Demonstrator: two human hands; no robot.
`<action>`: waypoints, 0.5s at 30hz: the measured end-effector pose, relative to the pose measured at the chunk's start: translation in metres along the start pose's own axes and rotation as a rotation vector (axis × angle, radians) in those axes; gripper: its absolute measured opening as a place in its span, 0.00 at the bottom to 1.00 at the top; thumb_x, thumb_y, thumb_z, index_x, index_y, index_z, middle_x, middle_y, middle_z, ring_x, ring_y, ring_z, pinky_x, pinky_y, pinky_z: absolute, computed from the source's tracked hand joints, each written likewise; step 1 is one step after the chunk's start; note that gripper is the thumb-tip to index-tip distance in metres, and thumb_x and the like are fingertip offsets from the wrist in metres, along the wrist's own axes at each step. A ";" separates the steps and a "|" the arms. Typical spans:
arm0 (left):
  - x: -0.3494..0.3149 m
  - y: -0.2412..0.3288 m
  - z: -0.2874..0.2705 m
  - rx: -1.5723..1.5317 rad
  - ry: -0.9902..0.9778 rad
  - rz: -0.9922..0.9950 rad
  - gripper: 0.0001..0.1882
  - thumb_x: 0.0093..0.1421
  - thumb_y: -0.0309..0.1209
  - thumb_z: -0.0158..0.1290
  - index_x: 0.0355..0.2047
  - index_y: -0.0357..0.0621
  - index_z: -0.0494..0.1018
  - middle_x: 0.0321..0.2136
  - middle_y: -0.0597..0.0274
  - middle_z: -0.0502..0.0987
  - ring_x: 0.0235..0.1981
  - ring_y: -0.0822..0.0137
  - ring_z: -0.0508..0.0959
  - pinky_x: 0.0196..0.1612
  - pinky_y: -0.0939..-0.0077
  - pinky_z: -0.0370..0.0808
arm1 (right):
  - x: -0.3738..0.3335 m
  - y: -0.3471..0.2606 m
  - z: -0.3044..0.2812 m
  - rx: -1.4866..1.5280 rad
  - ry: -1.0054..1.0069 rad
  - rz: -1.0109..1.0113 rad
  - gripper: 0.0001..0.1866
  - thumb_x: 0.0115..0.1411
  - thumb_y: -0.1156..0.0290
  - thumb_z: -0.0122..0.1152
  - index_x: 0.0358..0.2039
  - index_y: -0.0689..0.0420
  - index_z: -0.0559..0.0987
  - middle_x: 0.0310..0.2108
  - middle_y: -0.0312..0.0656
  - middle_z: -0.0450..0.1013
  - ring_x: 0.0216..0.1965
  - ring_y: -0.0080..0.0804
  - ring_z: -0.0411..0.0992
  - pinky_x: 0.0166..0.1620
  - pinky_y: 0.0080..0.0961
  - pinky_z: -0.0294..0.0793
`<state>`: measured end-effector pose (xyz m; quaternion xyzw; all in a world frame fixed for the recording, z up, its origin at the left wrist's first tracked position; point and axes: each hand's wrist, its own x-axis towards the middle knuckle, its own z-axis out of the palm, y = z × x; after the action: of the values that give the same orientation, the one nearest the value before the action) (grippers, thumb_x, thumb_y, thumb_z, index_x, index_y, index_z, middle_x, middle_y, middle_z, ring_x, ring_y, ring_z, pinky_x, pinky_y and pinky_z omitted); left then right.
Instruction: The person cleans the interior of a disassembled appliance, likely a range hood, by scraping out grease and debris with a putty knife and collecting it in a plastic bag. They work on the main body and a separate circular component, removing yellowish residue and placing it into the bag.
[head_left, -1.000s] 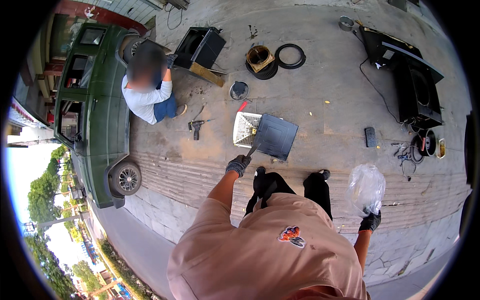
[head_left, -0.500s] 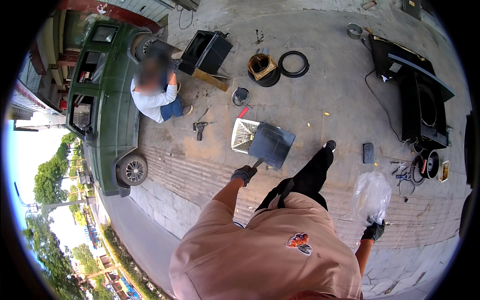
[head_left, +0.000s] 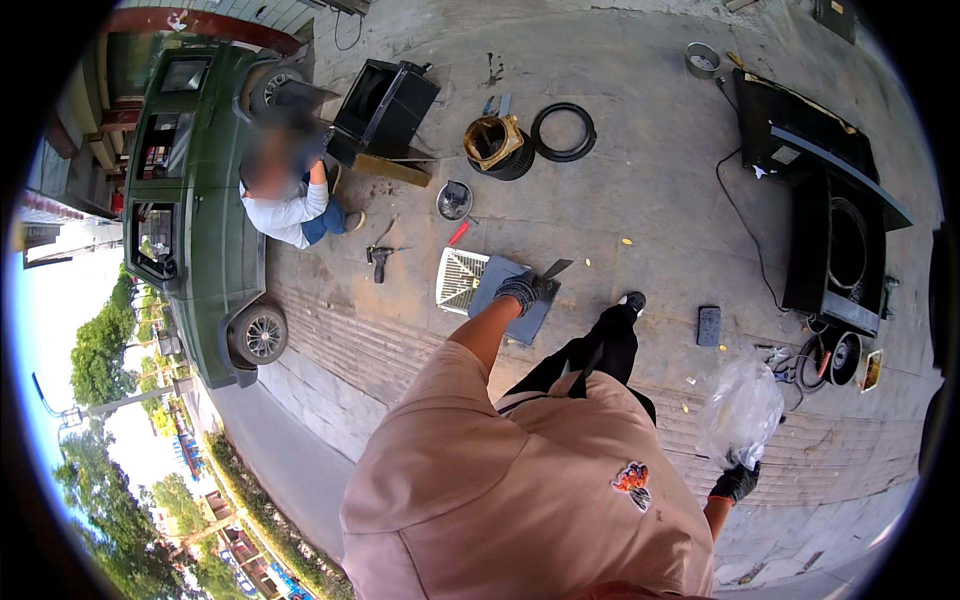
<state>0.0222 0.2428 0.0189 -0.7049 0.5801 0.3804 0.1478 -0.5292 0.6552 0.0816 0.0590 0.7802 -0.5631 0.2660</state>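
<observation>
My left hand (head_left: 518,292), in a dark glove, is closed round a flat dark scraper (head_left: 555,269) whose blade points up and to the right. It is over a dark blue-grey panel (head_left: 526,328), which partly overlaps a cream slatted grille (head_left: 459,281) on the ground. My right hand (head_left: 736,482), also gloved, grips the lower end of a bunched clear plastic bag (head_left: 742,408), held off to my right. Its fingertips are partly hidden by the plastic.
A co-worker in a white top (head_left: 283,218) crouches by a green vehicle (head_left: 222,220) and a black box-shaped housing (head_left: 383,108). Around lie a drill (head_left: 379,262), a bowl (head_left: 454,202), a black ring (head_left: 564,132) and a fan drum (head_left: 505,155). Black range-hood-like parts (head_left: 835,235) and a cord stand right.
My left hand has moved right and away from me with the scraper, and is now over the blue-grey panel. The bag stays in my right hand. The view has shifted slightly.
</observation>
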 end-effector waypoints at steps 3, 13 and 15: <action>-0.010 0.062 -0.020 -0.033 0.000 -0.022 0.28 0.59 0.56 0.53 0.46 0.45 0.75 0.35 0.52 0.80 0.35 0.56 0.78 0.40 0.63 0.74 | 0.020 -0.005 -0.001 0.000 0.013 0.029 0.27 0.49 0.83 0.50 0.53 0.65 0.75 0.46 0.48 0.75 0.44 0.43 0.75 0.49 0.39 0.77; -0.085 0.095 0.058 -0.082 -0.039 -0.133 0.33 0.59 0.60 0.49 0.51 0.46 0.74 0.44 0.45 0.79 0.46 0.46 0.77 0.51 0.58 0.72 | 0.139 -0.005 -0.063 -0.003 -0.118 -0.019 0.21 0.54 0.80 0.57 0.50 0.64 0.77 0.44 0.46 0.77 0.42 0.40 0.76 0.46 0.37 0.78; -0.111 0.091 0.079 -0.008 0.001 -0.163 0.34 0.59 0.62 0.47 0.52 0.46 0.74 0.45 0.44 0.78 0.48 0.45 0.77 0.52 0.57 0.72 | 0.173 0.001 -0.080 -0.020 -0.165 -0.028 0.19 0.55 0.79 0.58 0.49 0.64 0.77 0.43 0.45 0.77 0.41 0.40 0.76 0.45 0.37 0.78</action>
<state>-0.0950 0.3470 0.0663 -0.7506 0.5193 0.3691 0.1753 -0.7041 0.6928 0.0156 -0.0009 0.7620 -0.5618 0.3221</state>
